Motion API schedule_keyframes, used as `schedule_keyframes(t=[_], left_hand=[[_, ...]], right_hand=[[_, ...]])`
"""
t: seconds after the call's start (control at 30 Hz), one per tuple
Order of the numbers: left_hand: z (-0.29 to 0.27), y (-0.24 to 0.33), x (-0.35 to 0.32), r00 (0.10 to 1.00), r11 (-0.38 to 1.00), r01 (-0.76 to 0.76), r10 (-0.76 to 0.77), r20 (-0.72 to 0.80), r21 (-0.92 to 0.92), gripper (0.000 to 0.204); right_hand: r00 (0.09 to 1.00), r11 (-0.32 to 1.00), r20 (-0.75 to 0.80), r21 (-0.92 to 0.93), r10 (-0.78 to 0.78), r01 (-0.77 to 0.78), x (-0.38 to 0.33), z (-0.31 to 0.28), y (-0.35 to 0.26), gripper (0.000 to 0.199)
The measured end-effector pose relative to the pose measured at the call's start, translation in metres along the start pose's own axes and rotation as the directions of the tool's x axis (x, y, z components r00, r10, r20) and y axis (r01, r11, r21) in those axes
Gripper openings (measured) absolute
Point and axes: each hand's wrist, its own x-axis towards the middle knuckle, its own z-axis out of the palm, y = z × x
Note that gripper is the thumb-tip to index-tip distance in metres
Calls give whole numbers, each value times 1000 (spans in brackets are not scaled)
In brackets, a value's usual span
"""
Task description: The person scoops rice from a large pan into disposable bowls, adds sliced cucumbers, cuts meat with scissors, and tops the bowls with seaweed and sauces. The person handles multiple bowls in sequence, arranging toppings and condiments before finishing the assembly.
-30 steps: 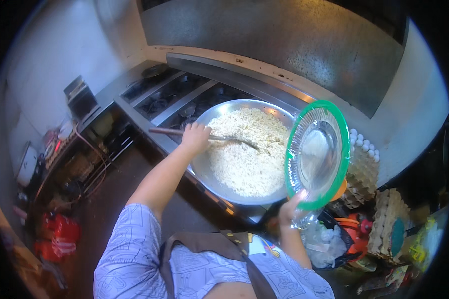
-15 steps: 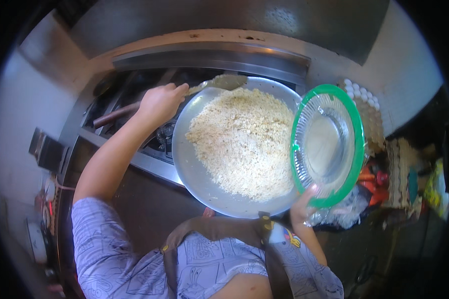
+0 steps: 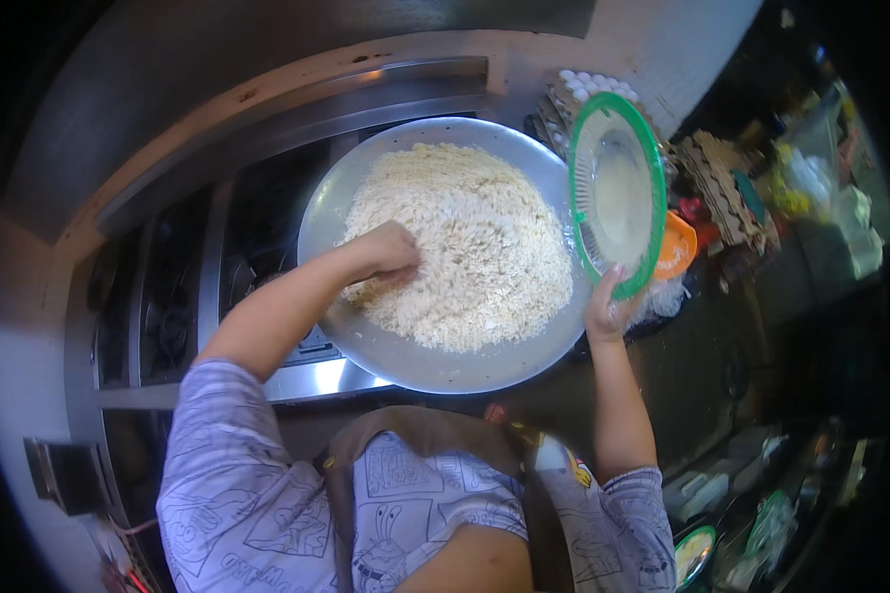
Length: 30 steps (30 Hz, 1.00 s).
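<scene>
A wide metal pan [image 3: 420, 361] sits on the stove [image 3: 183, 296], its near rim hanging past the stove's front edge toward the person's apron [image 3: 420, 445], its far rim close under the steel back ledge [image 3: 297, 94]. A mound of pale shredded food [image 3: 475, 247] fills most of the pan, leaving a bare crescent of metal along the near and left rim. The left hand [image 3: 386, 255] is pressed down into the left side of the mound; its fingers are curled and partly buried, so what they grip, if anything, cannot be told. The right hand [image 3: 608, 311] holds a clear glass lid with a green rim [image 3: 618, 193] by its lower edge, fingers pinched on that rim, the lid standing nearly upright just off the pan's right rim. Right of the lid the counter is crowded: an egg tray [image 3: 588, 87] at the far corner, an orange bowl [image 3: 677, 247], and clutter beyond. Open burners lie left of the pan.
</scene>
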Motion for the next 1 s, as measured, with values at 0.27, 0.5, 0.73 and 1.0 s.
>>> schedule_keyframes(t=[0.27,0.5,0.73,1.0], left_hand=[[-48,60,-53,931,882,-190,302,-207,431,25],[-63,96,-114,795,374,-36,573,-200,927,29],[-119,72,-84,864,264,268,358,-352,926,29],[-56,19,-40,919,450,0,352,-177,893,29]], right_hand=[[817,868,-321,307,480,-389,-18,-76,-32,25],[663,686,-304,575,685,-446,-26,-91,-59,22],[737,669,-223,634,637,-387,-24,-19,-76,29],[808,788,-185,421,559,-448,-48,3,-52,29]])
